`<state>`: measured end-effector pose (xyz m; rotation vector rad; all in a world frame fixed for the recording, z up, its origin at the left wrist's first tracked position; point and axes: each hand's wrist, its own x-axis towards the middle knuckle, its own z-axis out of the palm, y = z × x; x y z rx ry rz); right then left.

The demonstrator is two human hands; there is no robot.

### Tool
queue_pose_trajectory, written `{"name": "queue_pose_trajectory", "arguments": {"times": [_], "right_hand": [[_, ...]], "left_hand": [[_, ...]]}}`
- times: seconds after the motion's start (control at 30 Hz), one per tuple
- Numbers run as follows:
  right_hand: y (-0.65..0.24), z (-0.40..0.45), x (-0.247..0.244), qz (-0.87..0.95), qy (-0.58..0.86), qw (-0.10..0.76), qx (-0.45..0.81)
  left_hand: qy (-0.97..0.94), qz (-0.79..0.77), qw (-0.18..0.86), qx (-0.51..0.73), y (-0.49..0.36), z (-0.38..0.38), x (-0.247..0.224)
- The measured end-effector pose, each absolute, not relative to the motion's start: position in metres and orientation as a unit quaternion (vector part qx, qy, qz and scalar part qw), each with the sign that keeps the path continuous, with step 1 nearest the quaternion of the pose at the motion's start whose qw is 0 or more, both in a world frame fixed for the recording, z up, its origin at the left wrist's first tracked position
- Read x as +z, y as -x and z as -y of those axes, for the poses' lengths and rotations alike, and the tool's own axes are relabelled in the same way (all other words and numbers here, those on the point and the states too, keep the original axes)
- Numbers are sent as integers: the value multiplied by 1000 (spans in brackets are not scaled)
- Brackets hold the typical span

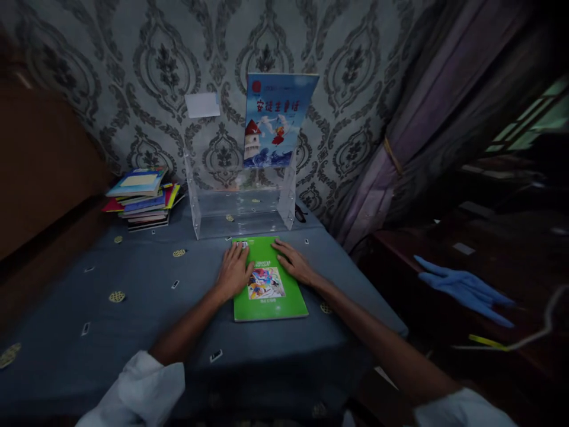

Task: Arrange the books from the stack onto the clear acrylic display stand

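A green book lies flat near the front of the cloth-covered table, its cover print upside down to me. My left hand rests with fingers extended over its left edge and upper left part. On the opposite side, my right hand touches the upper right edge, fingers stretched out. Neither hand grips the book. Just behind it stands a clear acrylic stand. A blue picture book with Chinese title characters is upright on the stand's right part.
A stack of books sits at the back left, against the wallpaper. A small white card is above the stand's left side. Dark glasses lie beside the stand. To the right are a tied curtain and a blue glove.
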<state>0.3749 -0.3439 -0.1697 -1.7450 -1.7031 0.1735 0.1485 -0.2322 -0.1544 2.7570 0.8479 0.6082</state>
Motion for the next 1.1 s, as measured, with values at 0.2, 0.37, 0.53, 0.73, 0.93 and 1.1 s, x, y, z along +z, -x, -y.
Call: {"name": "queue_pose_trajectory", "arguments": {"times": [0.2, 0.37, 0.53, 0.73, 0.93, 1.1], "right_hand": [[-376, 346, -169, 668, 652, 351, 73], [-374, 346, -170, 662, 649, 367, 75], [-371, 346, -170, 653, 655, 374, 75], [-369, 348, -166, 648, 654, 381, 86], [-367, 350, -166, 642, 659, 383, 85], [-364, 352, -168, 635, 668, 383, 70]], "left_hand": [[-934, -260, 91, 227, -147, 218, -148], [-932, -270, 120, 209, -152, 207, -150], [-931, -272, 129, 205, -153, 206, -155], [-931, -275, 137, 200, -152, 207, -155], [-931, -274, 152, 190, -151, 208, -152], [-932, -278, 151, 178, -150, 209, -148]]}}
